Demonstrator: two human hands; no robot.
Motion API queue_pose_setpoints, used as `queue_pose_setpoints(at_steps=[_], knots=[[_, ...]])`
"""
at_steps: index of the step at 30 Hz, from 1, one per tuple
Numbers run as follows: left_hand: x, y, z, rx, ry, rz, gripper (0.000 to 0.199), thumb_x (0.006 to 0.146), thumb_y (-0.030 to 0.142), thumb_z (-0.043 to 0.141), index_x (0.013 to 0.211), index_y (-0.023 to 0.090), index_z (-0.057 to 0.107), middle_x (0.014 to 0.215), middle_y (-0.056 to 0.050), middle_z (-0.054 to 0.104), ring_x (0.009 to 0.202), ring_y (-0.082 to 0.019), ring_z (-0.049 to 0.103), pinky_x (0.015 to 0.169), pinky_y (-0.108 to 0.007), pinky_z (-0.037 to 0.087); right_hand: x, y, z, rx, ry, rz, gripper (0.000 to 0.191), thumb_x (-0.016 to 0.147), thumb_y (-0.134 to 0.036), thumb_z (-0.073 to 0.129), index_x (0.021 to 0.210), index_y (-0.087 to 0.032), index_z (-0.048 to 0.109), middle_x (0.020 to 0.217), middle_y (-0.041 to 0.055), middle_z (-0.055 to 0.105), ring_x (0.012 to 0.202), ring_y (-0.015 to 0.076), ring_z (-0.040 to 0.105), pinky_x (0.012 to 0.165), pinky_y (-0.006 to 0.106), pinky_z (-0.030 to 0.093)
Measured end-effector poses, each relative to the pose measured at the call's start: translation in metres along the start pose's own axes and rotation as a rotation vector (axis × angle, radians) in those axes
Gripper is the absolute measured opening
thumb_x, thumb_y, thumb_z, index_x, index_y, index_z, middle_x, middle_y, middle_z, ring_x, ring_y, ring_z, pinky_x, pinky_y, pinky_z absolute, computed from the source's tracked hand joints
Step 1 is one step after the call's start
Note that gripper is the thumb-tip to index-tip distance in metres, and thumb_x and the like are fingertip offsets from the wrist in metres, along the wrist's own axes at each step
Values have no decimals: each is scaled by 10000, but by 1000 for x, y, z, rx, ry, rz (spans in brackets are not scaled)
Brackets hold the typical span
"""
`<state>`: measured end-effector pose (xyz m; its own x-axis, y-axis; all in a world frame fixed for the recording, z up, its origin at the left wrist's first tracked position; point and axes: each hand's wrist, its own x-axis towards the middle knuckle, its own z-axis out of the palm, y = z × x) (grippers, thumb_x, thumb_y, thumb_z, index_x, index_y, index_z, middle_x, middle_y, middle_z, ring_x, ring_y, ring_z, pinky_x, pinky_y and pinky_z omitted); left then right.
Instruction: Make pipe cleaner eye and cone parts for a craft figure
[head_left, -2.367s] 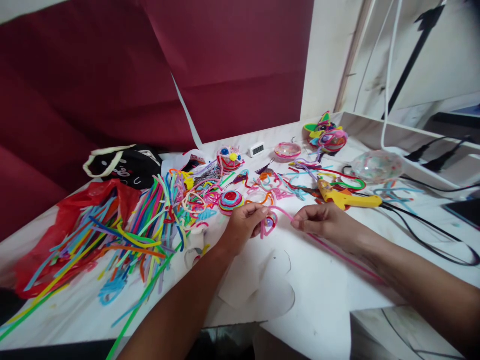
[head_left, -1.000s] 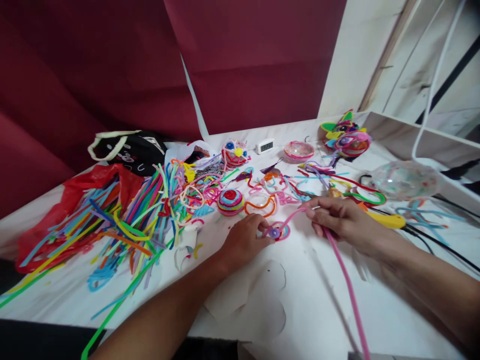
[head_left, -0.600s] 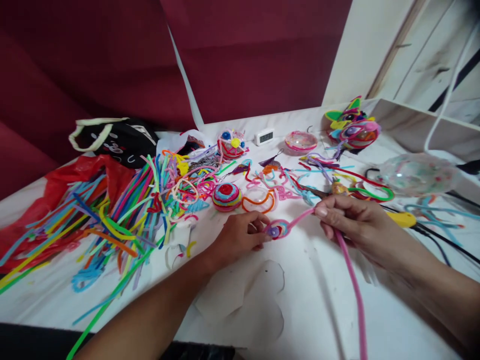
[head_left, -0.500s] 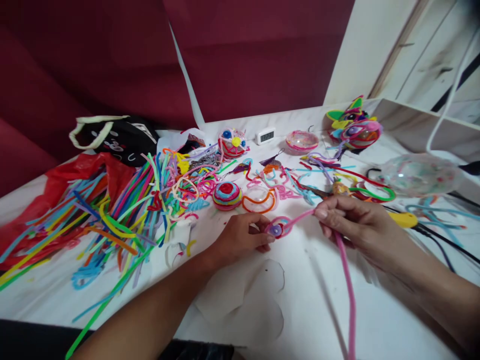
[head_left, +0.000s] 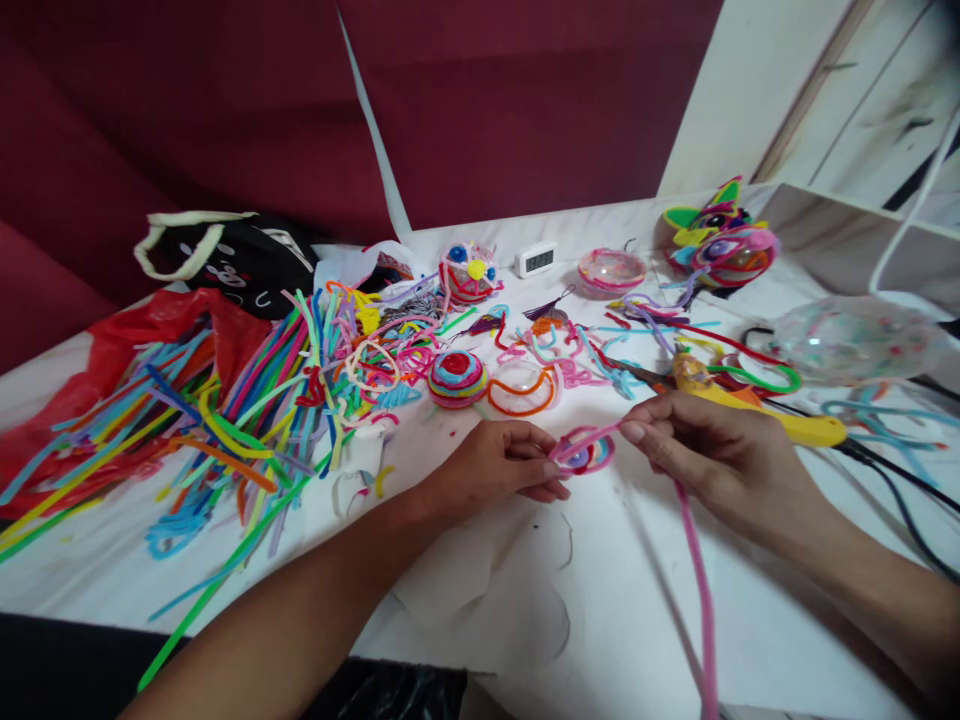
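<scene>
My left hand (head_left: 504, 460) pinches the edge of a small round coil of pipe cleaners (head_left: 598, 453), ringed in pink, red and light blue with a purple centre. My right hand (head_left: 701, 440) grips a pink pipe cleaner (head_left: 697, 580) between thumb and fingers. One stretch of it runs across the coil to my left fingertips, while the long free end hangs down toward the table's near side. Just beyond the hands lie a striped pipe-cleaner dome (head_left: 457, 380) and a clear half-shell edged in orange (head_left: 523, 388). My fingers hide part of the coil's left edge.
Many loose pipe cleaners (head_left: 255, 400) spread over a red plastic bag (head_left: 217, 318) on the left. A yellow-handled tool (head_left: 806, 425) lies behind my right hand, near black cords. Decorated balls (head_left: 469, 272), a small digital clock (head_left: 537, 260) and a clear shell (head_left: 859, 340) stand farther back.
The coil has turned and shows more of its face to the right of my left fingers. My hands are closer together, with a shorter stretch of pink pipe cleaner between them.
</scene>
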<state>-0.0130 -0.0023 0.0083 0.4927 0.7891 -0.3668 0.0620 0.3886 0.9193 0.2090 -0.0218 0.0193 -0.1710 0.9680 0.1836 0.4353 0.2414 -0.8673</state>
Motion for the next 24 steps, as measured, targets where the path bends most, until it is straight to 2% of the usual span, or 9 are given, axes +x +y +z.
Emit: queue_pose_setpoints(at_steps=[4,9,13,17,20,24], knots=[[-1,-1,3,-40,-8,-9,305,687,229,743,930,94,618,759,-78,699,722,-181,698,672,-273,551,-1,-1,0,-94,5,-49,172,816,-369,606,844,-207,653,591,-25,540,484,81,391,417,208,296],[-2,-3,5,-86,-44,-15,260,709,193,721,930,99,623,761,-77,703,742,-186,701,677,-267,550,0,0,0,-137,-15,-83,156,832,-353,586,845,-215,658,740,11,653,607,113,522,498,217,384],[-3,-4,5,-115,-61,-14,218,726,160,699,924,108,625,761,-72,704,751,-187,703,681,-263,551,1,2,-1,-165,-20,-126,133,839,-323,579,832,-217,659,740,15,634,642,128,544,530,237,408],[-4,-2,6,-125,-76,-14,179,735,143,683,904,105,636,764,-73,705,759,-182,702,686,-254,549,3,7,-1,-164,-2,-237,72,811,-281,615,820,-227,660,826,26,622,777,164,578,670,278,458],[-5,-2,7,-136,-71,-18,178,733,128,678,903,102,632,766,-76,707,763,-186,703,699,-263,550,3,8,0,-140,-29,-163,92,816,-299,607,847,-231,661,877,27,646,797,172,601,732,301,476],[-5,-2,7,-157,-83,-16,179,727,129,682,900,109,639,788,-71,708,765,-184,704,713,-265,545,3,7,0,-114,-77,-41,150,821,-336,597,888,-220,667,864,34,678,777,174,618,721,298,481]])
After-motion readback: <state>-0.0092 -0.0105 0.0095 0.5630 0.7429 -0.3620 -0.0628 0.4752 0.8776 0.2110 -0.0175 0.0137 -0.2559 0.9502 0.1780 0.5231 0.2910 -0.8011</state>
